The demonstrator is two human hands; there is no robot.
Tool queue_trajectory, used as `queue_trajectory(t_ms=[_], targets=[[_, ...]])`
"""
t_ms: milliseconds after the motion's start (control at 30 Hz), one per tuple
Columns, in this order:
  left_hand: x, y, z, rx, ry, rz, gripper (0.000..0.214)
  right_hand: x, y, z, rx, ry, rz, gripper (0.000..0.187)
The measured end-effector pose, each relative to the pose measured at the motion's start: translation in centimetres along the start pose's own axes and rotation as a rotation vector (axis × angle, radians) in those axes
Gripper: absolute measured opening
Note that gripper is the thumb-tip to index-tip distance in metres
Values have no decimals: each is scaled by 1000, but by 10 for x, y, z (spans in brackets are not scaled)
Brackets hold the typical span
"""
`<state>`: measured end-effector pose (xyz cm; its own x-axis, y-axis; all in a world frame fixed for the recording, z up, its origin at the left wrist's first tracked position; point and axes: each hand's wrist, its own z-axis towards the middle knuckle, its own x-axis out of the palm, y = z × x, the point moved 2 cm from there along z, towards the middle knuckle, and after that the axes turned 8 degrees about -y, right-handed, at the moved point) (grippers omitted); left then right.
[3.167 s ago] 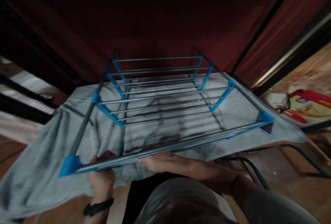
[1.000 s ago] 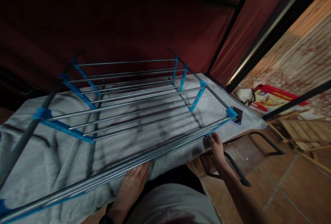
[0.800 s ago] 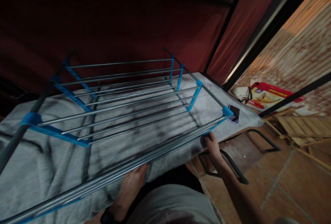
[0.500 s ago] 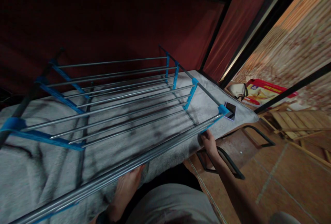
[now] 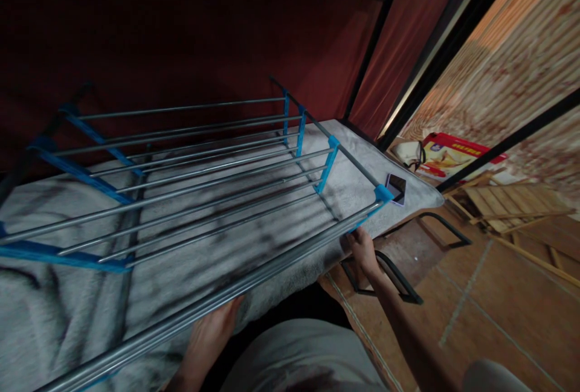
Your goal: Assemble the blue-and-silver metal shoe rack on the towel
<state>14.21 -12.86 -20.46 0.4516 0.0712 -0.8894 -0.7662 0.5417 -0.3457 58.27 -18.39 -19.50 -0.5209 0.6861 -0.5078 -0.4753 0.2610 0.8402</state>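
Note:
A metal drying rack (image 5: 199, 168) with grey rods and blue plastic joints lies over a grey towel (image 5: 67, 295) spread on a low surface. My left hand (image 5: 209, 334) rests on the towel's near edge, just below the rack's front rods, fingers stretched flat. My right hand (image 5: 362, 247) reaches to the rack's near right corner, right under the blue joint, its fingers curled at the towel's edge there; what they grip is hidden.
A dark phone (image 5: 397, 188) lies on the towel's right end. Black metal legs (image 5: 389, 271) stand below on the tiled floor. A red box (image 5: 453, 153) and wooden slats (image 5: 512, 205) lie at the right. Dark red curtains hang behind.
My left hand slid from the rack's left end to the middle of the near edge, and my right hand went out to the right corner. The view has swung right.

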Motion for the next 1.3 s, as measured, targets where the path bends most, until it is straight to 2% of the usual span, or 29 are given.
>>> queue_trajectory(t_ms=[300,633,767,900,1300], targets=[[-2,5,-6,42,-13,56,35,-1,-4,-8,-30,53,-6,21],[-14,-7,-2,11,146,62,39,-1,-9,-7,-87,65,-16,12],[-13,-6,-2,-63,196,45,35,1,-9,-8,-101,51,-19,11],[-11,-4,-3,-70,240,78,36,5,-9,-8,-99,17,-17,10],[-16,-15,4,-98,296,102,43,12,-11,-8,-104,-3,14,27]])
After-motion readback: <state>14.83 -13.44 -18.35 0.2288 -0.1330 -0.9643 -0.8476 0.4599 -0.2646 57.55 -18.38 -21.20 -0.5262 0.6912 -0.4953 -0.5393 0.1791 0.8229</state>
